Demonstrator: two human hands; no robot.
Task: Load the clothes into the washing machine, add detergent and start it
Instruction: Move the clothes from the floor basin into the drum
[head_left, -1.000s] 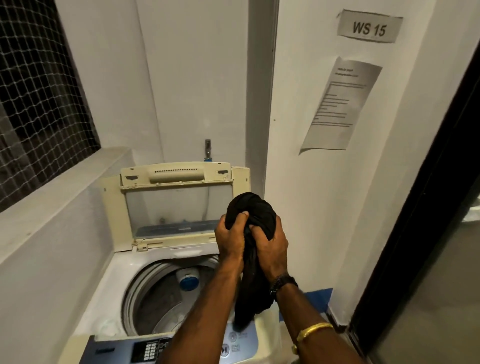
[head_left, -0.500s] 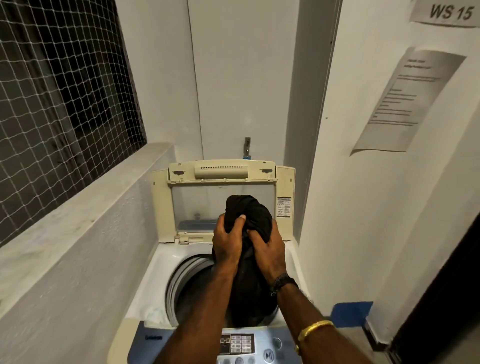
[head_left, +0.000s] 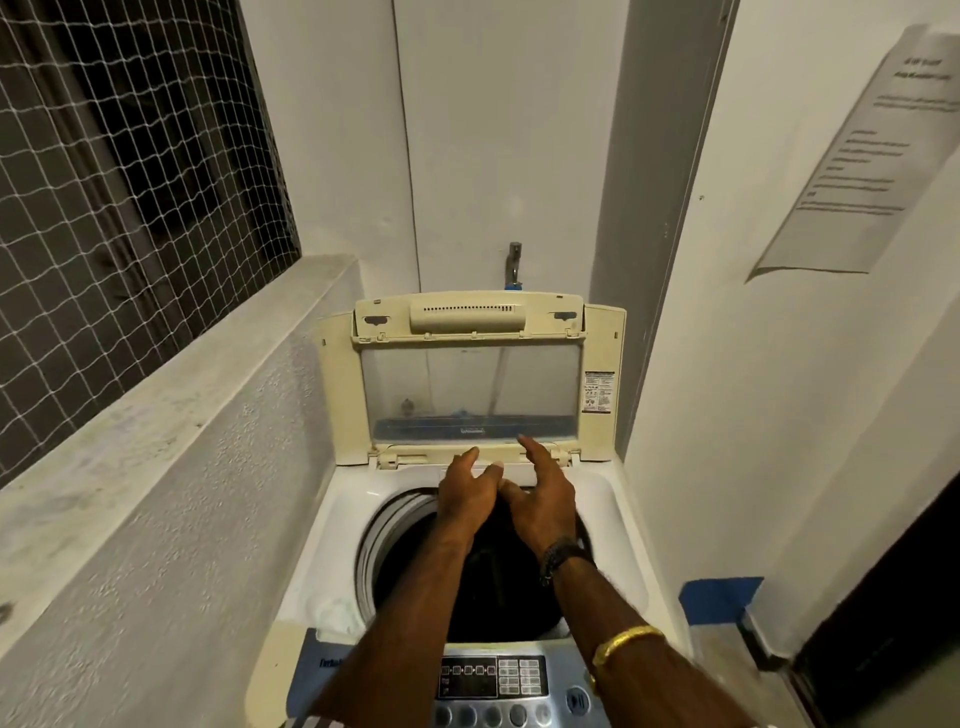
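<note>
A white top-loading washing machine (head_left: 332, 525) stands in front of me with its cream lid (head_left: 467, 322) folded upright at the back. Dark clothes (head_left: 498, 577) lie inside the round drum opening. My left hand (head_left: 467, 493) and my right hand (head_left: 540, 493) hover side by side over the drum's far rim, fingers spread, holding nothing. The control panel (head_left: 493, 675) with buttons runs along the machine's near edge, between my forearms.
A concrete ledge (head_left: 156, 395) under a netted window (head_left: 119, 171) runs along the left. White walls close in on the right, with a paper notice (head_left: 862, 161). A tap (head_left: 514, 262) juts from the back wall. A blue object (head_left: 719, 597) lies on the floor at right.
Both hands held a bundled black garment above the drum; they have lowered and let go, and the garment now lies inside the drum. The view has tilted further down.
</note>
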